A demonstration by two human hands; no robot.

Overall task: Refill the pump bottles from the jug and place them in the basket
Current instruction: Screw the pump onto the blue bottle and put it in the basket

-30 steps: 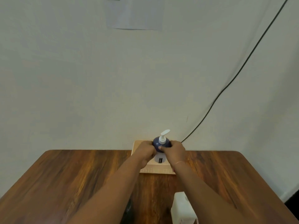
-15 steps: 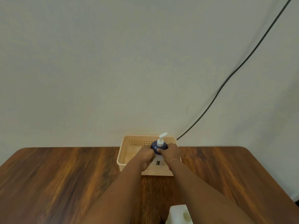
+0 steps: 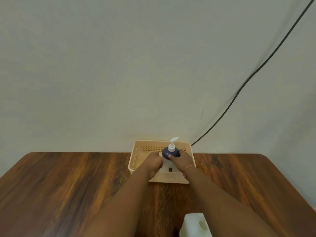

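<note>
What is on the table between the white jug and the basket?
Only the person's two forearms cross above it in the head view; the wooden table between jug and basket holds nothing.

Pump bottle [image 3: 168, 165]: lower body hidden behind both hands and the basket [image 3: 136, 157] front wall; label print too small to read. Left hand [image 3: 153, 165] fingers curled out of sight, contact with bottle unclear. Jug [image 3: 195, 224] cut off by bottom edge. Cable [image 3: 256, 71] leaves frame top right; worktop [image 3: 68, 185] corners cropped

Both forearms are bare, with no sleeves in view. A thin pale band [image 3: 188, 166] circles the wrist just behind the right hand [image 3: 182, 159]. The left hand [image 3: 153, 164] wears nothing.
</note>
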